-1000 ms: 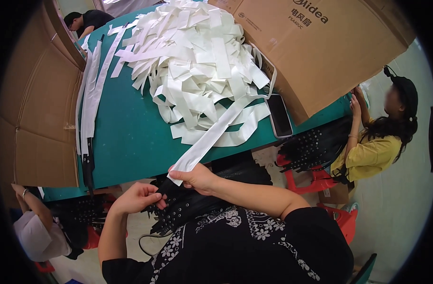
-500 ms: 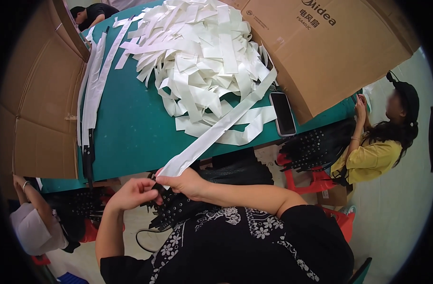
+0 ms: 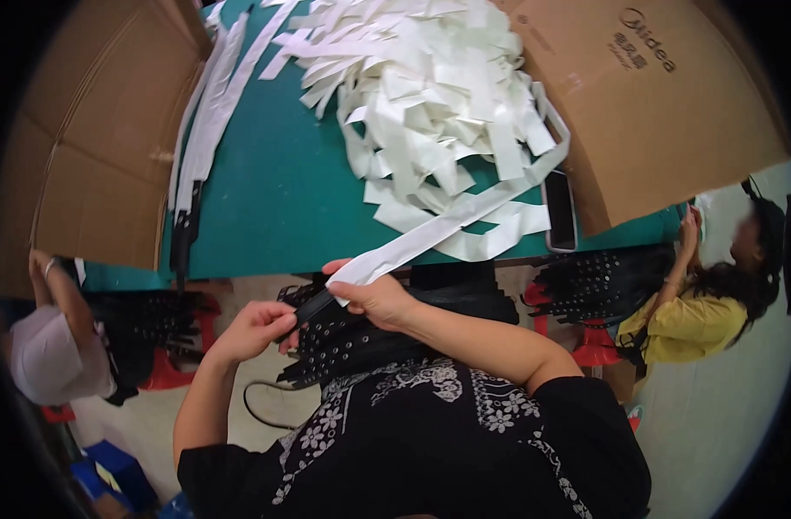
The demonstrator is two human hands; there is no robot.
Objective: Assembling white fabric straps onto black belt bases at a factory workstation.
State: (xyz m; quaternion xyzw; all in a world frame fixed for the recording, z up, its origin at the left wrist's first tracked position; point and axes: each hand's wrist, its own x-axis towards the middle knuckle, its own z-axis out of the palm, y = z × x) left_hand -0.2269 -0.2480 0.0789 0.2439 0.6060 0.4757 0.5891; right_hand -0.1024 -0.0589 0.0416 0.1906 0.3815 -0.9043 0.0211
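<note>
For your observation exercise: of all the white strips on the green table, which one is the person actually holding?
The long white strip running from the pile to the right hand; the others lie untouched.

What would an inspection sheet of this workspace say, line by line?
Surface: green table, partly covered.
Job's things: white strip running from the pile to the hands; black studded belts on the lap.
Clutter: pile of white strips, phone, finished strips at the table's left.
Grippers: right hand pinches the strip's end; left hand grips a belt.
Cables: thin black cord below the lap.
Surroundings: cardboard boxes either side; two people seated with more belts.
</note>
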